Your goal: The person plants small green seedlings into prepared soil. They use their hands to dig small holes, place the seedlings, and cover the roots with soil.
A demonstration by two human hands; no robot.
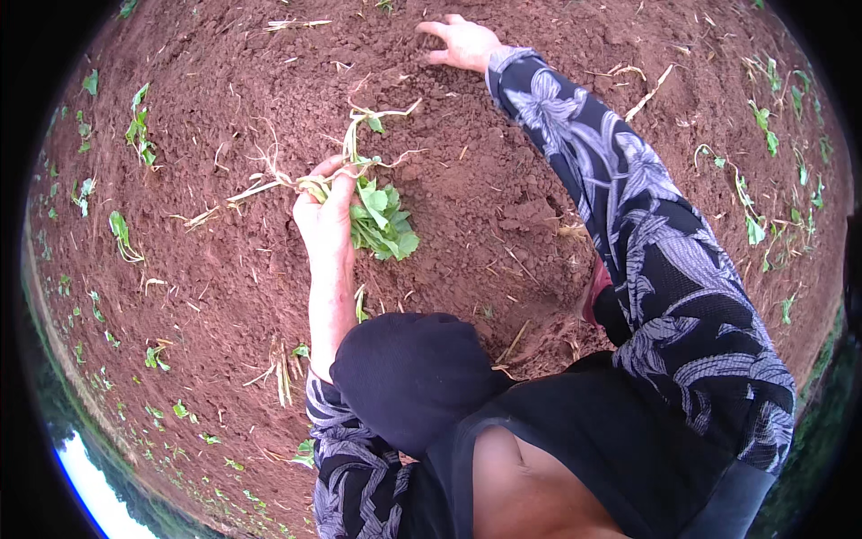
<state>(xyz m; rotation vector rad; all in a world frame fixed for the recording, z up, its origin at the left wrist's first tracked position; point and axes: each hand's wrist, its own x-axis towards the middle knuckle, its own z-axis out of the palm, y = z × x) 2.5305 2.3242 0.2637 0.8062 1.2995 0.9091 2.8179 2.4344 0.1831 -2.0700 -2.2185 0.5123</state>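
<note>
A bundle of leafy green vine cuttings (385, 219) with pale stems is gripped in my left hand (324, 215), just above the soil. Its leaves spread to the right of my fingers, while bare stems and thin roots stick out to the left and upward. Farther out, my right hand (466, 46) reaches over the reddish-brown soil (471, 155) with its fingers apart. Those fingertips are at the loose soil, and I see nothing held in them. Whether they press into it is hard to tell.
Leafy cuttings lie or stand in the soil on both sides, such as a wilted cutting (139, 128) at left and a long-stemmed cutting (749, 209) at right. Dry stalks (279, 374) litter the ground. My dark-clad knee (417, 377) is close below my left hand.
</note>
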